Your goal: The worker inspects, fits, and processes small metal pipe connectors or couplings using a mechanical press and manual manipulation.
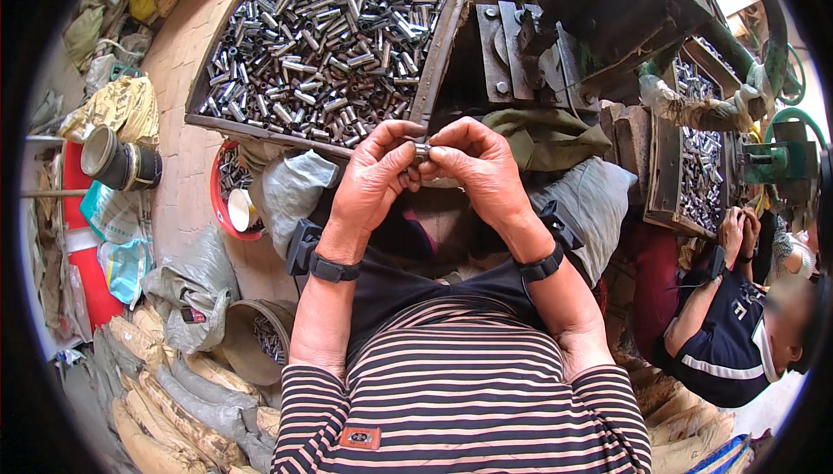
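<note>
Both my hands meet over the near edge of a wooden tray (195, 101) heaped with short shiny metal tubes (321, 49). Between the fingertips sits one small metal tube (422, 152), partly covered by the thumbs. My left hand (375, 174) pinches its left side, fingers curled. From the other side my right hand (477, 170) grips it with thumb and forefinger. A dark band circles each wrist. Just beyond the right hand lies an olive cloth (547, 140).
A dark machine (607, 23) with bolted plates stands ahead on the right. At far right a co-worker (724, 326) sits by another tray of tubes (701, 170). A red basin (217, 187), a bucket (247, 344) and stacked sacks (165, 413) are on my left.
</note>
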Available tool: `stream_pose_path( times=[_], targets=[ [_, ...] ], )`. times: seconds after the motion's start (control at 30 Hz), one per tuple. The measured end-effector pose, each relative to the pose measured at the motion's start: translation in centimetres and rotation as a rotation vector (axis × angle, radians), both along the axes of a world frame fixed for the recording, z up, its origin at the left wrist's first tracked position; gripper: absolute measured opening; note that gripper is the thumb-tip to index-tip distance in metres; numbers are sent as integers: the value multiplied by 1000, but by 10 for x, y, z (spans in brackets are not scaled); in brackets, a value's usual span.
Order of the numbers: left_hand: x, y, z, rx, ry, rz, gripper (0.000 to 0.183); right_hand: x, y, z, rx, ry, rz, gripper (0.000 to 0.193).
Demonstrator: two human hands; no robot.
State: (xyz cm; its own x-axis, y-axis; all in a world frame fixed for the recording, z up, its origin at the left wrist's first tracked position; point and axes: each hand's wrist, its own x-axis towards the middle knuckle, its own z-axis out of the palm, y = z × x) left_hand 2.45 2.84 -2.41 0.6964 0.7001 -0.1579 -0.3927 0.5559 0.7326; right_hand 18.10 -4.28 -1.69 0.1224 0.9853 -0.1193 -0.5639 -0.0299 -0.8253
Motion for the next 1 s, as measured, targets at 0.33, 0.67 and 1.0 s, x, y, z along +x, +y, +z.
stream_pose_path(
  times=[0.33,0.67,1.0],
  targets=[
    [-8,22,-13,-85,-9,342,25,7,41,-11,60,-519,-20,19],
    [-47,95,-23,1001,871,481,17,2,139,-10,244,-1790,-340,23],
    [-12,104,-16,1317,1444,252,24,-10,157,-25,205,-1802,-416,23]
  ],
)
